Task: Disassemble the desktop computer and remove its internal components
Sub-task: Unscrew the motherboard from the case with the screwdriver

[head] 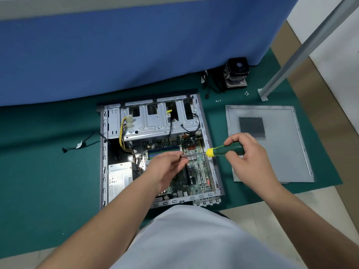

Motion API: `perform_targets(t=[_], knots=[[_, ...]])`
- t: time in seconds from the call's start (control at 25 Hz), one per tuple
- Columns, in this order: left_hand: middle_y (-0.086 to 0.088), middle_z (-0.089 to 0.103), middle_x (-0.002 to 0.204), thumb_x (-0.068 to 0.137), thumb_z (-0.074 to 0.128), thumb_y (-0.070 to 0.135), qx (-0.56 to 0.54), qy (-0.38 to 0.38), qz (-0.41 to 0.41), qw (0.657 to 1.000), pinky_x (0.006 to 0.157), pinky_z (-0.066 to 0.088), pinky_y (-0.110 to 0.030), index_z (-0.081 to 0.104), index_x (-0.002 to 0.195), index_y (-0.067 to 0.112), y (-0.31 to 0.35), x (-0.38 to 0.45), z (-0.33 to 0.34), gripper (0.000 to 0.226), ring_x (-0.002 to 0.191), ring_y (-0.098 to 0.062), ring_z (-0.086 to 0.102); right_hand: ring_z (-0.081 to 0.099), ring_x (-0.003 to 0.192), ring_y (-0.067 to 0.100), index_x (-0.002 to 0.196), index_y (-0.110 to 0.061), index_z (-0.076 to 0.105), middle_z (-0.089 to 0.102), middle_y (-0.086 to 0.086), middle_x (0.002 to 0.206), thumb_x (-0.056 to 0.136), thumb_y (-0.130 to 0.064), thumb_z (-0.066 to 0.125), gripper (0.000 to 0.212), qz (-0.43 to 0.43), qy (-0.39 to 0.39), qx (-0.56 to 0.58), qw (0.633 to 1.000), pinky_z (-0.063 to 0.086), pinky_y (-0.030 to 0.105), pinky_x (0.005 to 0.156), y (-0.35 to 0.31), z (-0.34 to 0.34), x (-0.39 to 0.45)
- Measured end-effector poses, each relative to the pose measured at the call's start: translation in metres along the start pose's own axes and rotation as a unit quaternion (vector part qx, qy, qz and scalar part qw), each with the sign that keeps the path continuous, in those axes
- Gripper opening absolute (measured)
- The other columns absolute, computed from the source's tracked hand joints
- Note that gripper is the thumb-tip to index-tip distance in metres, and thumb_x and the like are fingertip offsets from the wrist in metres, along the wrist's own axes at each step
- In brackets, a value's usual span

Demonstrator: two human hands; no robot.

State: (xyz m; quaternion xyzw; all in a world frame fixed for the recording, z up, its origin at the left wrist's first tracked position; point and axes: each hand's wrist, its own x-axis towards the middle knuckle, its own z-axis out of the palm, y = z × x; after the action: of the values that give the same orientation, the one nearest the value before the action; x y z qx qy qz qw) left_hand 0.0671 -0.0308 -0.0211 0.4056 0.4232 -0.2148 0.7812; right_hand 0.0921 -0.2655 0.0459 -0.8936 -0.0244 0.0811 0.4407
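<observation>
Screwdriver tip hidden, perhaps pinched.

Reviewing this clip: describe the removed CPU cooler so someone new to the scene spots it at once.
Start at the open computer case on the green mat, then look past its far right corner toward the blue partition. The CPU cooler stands there beside loose black cables: a black fan on metal fins, unlike the flat grey side panel nearer the person.

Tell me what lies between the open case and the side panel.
In the head view, only bare green mat lies between the case and the panel; the screwdriver crosses above it.
</observation>
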Motion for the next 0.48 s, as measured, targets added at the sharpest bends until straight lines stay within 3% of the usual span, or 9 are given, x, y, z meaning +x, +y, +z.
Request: perform_targets(t=[0.08,0.12,0.16,0.24,0.28,0.36,0.48], knots=[[-0.021,0.077,0.101,0.101,0.053,-0.004,0.001,0.009,-0.002,1.0,0.074,0.061,-0.024,0.068,0.115,-0.004,0.002,0.0,0.003,0.021,0.096,-0.026,0.077,0.06,0.068,0.012,0.101,-0.04,0.06,0.067,-0.017,0.102,0.086,-0.022,0.065,0.024,0.035,0.013,0.062,0.997,0.047,0.025,0.065,0.005,-0.001,0.006],[-0.021,0.077,0.101,0.101,0.054,-0.004,-0.005,0.008,-0.003,1.0,0.073,0.061,-0.023,0.068,0.115,-0.003,0.003,0.001,0.005,0.021,0.096,-0.026,0.077,0.062,0.074,0.011,0.104,-0.039,0.061,0.069,-0.013,0.103,0.088,-0.021,0.071,0.026,0.06,0.021,0.146,0.987,0.049,0.026,0.069,0.008,0.0,0.01],[-0.021,0.077,0.102,0.1,0.054,-0.004,-0.011,0.003,-0.003,1.0,0.072,0.061,-0.023,0.068,0.115,-0.003,0.004,0.001,0.008,0.02,0.095,-0.026,0.077,0.061,0.078,0.011,0.107,-0.032,0.064,0.07,-0.005,0.104,0.089,-0.019,0.076,0.025,0.087,0.021,0.266,0.96,0.05,0.026,0.072,0.008,0.001,0.014],[-0.022,0.077,0.104,0.101,0.054,-0.003,-0.016,-0.011,0.0,1.0,0.071,0.061,-0.023,0.068,0.116,-0.002,0.005,0.001,0.016,0.02,0.096,-0.026,0.077,0.057,0.078,0.012,0.108,-0.018,0.066,0.066,0.005,0.1,0.085,-0.018,0.075,0.024,0.139,-0.006,0.48,0.866,0.046,0.026,0.069,0.007,0.007,0.023],[-0.021,0.077,0.105,0.101,0.054,-0.003,-0.011,-0.017,0.004,1.0,0.071,0.061,-0.023,0.067,0.116,-0.002,0.007,0.001,0.02,0.02,0.097,-0.026,0.077,0.056,0.079,0.012,0.106,-0.015,0.066,0.065,0.006,0.098,0.084,-0.018,0.073,0.023,0.157,-0.017,0.519,0.84,0.044,0.025,0.068,0.007,0.011,0.027],[-0.02,0.077,0.105,0.101,0.054,-0.002,0.012,-0.025,0.021,0.999,0.072,0.062,-0.024,0.067,0.116,-0.002,0.011,0.004,0.027,0.02,0.098,-0.026,0.077,0.059,0.083,0.013,0.099,-0.018,0.067,0.068,0.005,0.096,0.084,-0.02,0.071,0.016,0.174,-0.021,0.513,0.84,0.041,0.027,0.072,0.007,0.015,0.037],[-0.018,0.077,0.105,0.101,0.055,-0.001,0.058,-0.031,0.057,0.996,0.075,0.062,-0.026,0.066,0.119,0.001,0.02,0.009,0.036,0.021,0.099,-0.027,0.077,0.066,0.091,0.018,0.088,-0.022,0.069,0.07,0.008,0.094,0.088,-0.018,0.071,0.004,0.145,0.004,0.533,0.834,0.049,0.034,0.086,0.004,0.004,0.056]])
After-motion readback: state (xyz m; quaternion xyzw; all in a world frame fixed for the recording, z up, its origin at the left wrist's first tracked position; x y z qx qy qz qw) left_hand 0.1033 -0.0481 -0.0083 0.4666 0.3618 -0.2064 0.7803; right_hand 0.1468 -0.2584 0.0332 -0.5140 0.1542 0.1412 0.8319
